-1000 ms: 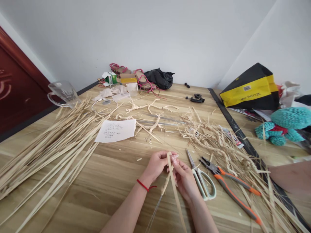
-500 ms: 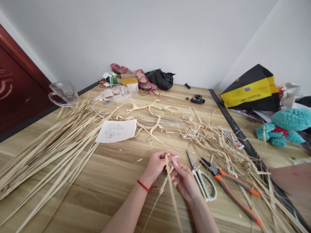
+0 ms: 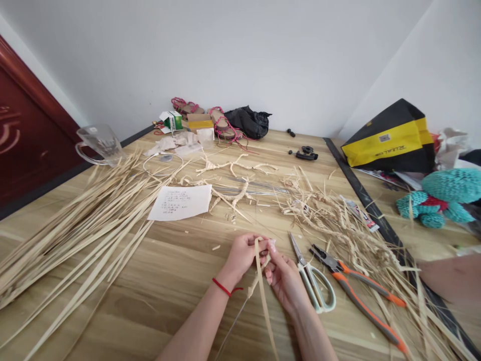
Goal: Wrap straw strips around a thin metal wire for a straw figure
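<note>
— What's on the far left?
— A wide heap of long pale straw strips (image 3: 75, 225) spreads over the wooden desk (image 3: 169, 286), at ten o'clock from my grips. A clear glass mug (image 3: 98, 144) stands at its far end. A white handwritten sheet of paper (image 3: 181, 202) lies at eleven o'clock.
— And your grips?
— My left grip (image 3: 242, 254), with a red cord at the wrist, is pinched on the upper end of a flat pale straw strip (image 3: 263, 296). My right grip (image 3: 287, 282) is clenched on the same strip from the other side, its fingertips meeting the left's. The strip rises between them near the desk's front edge and trails down toward six o'clock.
— And to the right?
— White-handled scissors (image 3: 305, 271) lie just beside my right grip at three o'clock, then orange-handled pliers (image 3: 338, 271), both on the desk. A tangle of straw scraps (image 3: 338, 220) spreads at one o'clock. A teal crocheted toy (image 3: 439, 198) sits well apart at two o'clock.
</note>
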A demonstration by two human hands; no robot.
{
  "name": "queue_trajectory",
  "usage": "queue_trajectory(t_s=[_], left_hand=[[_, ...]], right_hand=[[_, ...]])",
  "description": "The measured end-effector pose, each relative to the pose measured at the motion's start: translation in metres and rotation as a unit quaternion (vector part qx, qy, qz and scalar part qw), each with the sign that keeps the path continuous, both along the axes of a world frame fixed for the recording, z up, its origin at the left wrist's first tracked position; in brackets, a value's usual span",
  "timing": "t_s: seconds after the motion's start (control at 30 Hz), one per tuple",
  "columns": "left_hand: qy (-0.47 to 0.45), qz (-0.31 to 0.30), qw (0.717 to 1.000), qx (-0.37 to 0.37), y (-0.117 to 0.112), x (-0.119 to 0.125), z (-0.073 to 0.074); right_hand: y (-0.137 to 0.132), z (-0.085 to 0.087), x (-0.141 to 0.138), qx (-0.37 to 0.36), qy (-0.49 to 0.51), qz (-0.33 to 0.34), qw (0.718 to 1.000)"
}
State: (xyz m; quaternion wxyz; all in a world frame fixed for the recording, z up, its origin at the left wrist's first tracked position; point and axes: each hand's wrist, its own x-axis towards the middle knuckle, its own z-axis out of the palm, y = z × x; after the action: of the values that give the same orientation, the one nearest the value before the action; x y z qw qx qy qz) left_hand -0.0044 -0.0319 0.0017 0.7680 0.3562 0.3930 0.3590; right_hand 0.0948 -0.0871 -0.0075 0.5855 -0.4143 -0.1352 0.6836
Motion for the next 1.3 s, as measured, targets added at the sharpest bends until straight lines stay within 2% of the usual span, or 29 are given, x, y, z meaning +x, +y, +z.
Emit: queue_trajectory(t_s=[0.3,0.47,0.7,0.97,1.07,1.3], left_hand=[[0.01,0.001,1.0,0.004,0.001,0.0,0.002],[-0.001,0.001,1.0,0.008,0.001,0.0,-0.001],[-0.019,0.013,1.0,0.015,0.003,-0.002,-0.007],[-0.065,-0.032,0.997,0.025,0.001,-0.003,0.004],[-0.058,-0.026,0.998,0.03,0.001,-0.002,0.002],[-0.043,-0.012,0.999,0.027,0.002,0.0,-0.002]], right_hand=[[0.0,0.0,0.004,0.0,0.016,0.013,1.0],[-0.001,-0.004,0.007,0.006,0.021,0.048,0.999],[0.0,0.003,0.005,0.015,0.069,0.016,0.997],[0.002,-0.003,0.007,0.029,0.049,0.038,0.998],[0.002,-0.005,0.008,0.027,0.057,0.051,0.997],[0.001,-0.003,0.009,0.019,0.064,0.028,0.997]])
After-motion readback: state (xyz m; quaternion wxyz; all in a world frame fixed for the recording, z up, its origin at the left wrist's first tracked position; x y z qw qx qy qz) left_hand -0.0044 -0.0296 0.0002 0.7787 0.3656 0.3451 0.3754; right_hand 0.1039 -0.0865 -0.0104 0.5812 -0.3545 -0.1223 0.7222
